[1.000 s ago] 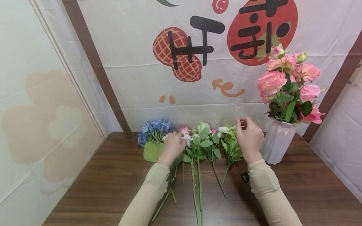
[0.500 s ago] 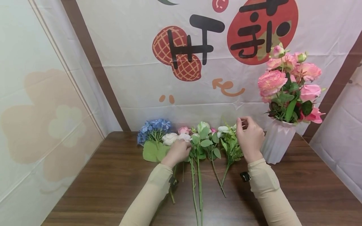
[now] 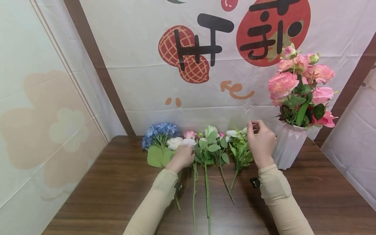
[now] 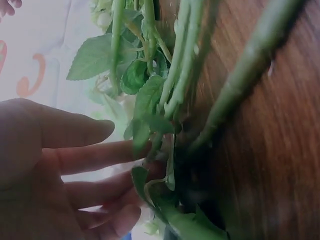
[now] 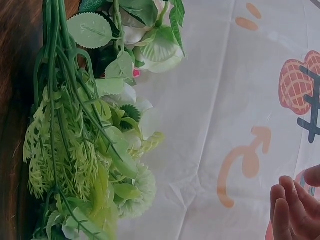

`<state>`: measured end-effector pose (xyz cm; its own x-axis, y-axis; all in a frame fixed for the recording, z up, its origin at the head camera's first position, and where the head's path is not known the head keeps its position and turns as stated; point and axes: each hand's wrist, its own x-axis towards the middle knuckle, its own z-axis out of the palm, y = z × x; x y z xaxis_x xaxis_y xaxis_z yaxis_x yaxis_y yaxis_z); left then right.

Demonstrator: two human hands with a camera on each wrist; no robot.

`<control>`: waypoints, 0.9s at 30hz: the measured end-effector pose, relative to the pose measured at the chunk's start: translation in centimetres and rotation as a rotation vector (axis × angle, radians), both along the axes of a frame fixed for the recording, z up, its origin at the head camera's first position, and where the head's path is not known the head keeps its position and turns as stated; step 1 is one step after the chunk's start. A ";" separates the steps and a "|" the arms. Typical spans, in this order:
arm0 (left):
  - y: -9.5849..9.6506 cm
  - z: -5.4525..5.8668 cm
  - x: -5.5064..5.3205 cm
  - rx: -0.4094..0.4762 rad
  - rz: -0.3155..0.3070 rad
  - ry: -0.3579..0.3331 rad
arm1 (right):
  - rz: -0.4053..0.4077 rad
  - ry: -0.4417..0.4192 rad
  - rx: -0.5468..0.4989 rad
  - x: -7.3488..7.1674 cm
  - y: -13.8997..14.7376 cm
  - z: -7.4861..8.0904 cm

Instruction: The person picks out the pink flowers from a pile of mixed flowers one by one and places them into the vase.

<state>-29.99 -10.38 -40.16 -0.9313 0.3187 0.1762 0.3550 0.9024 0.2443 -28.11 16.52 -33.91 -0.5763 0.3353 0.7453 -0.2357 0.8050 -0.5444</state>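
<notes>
My left hand (image 3: pixel 181 159) is low among the cut flowers, just below a white flower (image 3: pixel 189 142). In the left wrist view its fingers (image 4: pixel 95 157) reach behind green leaves (image 4: pixel 147 102) and touch a thin stem, with the thumb held apart. A long green stem (image 3: pixel 194 195) runs down from beside that hand. My right hand (image 3: pixel 261 142) hovers between the leafy green sprig (image 3: pixel 241 151) and the white vase (image 3: pixel 289 148), its fingers loosely curled around nothing. In the right wrist view, that hand (image 5: pixel 297 210) is apart from the greenery (image 5: pixel 65 145).
Blue hydrangea (image 3: pixel 160 133) lies at the left end of the flower row on the brown wooden table (image 3: pixel 97 192). Pink flowers (image 3: pixel 283 85) fill the vase at the right. A printed cloth (image 3: pixel 141 88) hangs behind the table.
My left hand moved right and down off the white flowers, then slightly back left. A long stem beside it has shifted left. The right hand has hardly moved.
</notes>
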 end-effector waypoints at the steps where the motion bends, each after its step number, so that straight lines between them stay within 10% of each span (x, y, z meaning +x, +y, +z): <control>1: 0.0 0.0 0.0 0.015 0.013 -0.009 | 0.001 0.002 -0.001 0.0 0.0 0.0; 18: -0.4 -0.2 -0.6 0.180 -0.027 -0.135 | -0.003 -0.007 0.005 0.0 0.4 -0.1; 27: 0.0 -0.2 -2.2 0.061 -0.015 -0.081 | 0.000 -0.013 0.020 -0.2 0.3 -0.3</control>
<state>-32.22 -10.37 -40.41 -0.9384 0.3239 0.1205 0.3455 0.8795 0.3272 -28.31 16.81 -34.19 -0.5861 0.3201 0.7443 -0.2289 0.8158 -0.5311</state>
